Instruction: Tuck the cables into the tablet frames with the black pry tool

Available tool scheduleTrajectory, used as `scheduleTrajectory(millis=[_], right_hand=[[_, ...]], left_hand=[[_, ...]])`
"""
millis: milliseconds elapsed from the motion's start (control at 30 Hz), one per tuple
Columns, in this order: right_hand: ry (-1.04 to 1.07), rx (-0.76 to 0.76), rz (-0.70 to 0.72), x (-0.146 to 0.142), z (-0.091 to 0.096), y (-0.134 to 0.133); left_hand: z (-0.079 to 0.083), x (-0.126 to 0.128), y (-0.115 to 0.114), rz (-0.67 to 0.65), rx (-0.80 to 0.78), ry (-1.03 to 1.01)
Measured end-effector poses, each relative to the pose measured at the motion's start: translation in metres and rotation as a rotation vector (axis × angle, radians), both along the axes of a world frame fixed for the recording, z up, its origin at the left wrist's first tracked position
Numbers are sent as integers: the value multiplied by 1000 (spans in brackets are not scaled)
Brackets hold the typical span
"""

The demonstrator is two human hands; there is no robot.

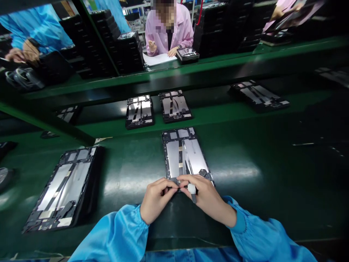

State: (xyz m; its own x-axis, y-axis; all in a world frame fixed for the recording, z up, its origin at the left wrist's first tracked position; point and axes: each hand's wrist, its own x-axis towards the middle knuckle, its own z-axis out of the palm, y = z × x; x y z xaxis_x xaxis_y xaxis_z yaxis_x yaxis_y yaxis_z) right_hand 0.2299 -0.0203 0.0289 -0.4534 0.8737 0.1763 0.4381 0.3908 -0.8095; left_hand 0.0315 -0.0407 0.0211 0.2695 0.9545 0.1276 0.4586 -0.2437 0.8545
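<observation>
Though black-rimmed, flat device (187,154) mostly silver.

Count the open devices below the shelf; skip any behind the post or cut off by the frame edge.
5: near device at the hands, left device, middle pair beyond, right device. More may be hidden beneath.

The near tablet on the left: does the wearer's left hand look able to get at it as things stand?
Probably yes: only tabletop shows between the left hand and the left tablet, though that hand is busy at the middle tablet.
</observation>
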Motion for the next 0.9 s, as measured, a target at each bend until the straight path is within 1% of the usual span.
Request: scheduleTrajectory(millis=[67,133,333,400,533,667,733,800,900], right_hand=[[-5,-8,-23,-1,0,0],[-5,-10,-30,-3,1,0],[6,-5,-29,-5,3,0],[3,-5,-11,-5,3,0],[5,4,67,-4,2,-1],[20,36,90,-5,-3,-3],[9,67,97,-5,-7,-4],[-15,102,97,-5,-11,-6],[-37,138,88,-4,-16,-7]], left_hand=[[0,0,-1,13,-79,-59],[0,-1,-1,16,-101,-63],[0,-7,1,-22,78,53],[0,-9,0,-40,99,85],[-1,-10,-2,-50,121,180],[-1,-8,-6,-48,147,266],[-1,-8,-8,-58,223,347],[0,-10,-12,-80,362,486],[1,-17,-17,-150,560,670]])
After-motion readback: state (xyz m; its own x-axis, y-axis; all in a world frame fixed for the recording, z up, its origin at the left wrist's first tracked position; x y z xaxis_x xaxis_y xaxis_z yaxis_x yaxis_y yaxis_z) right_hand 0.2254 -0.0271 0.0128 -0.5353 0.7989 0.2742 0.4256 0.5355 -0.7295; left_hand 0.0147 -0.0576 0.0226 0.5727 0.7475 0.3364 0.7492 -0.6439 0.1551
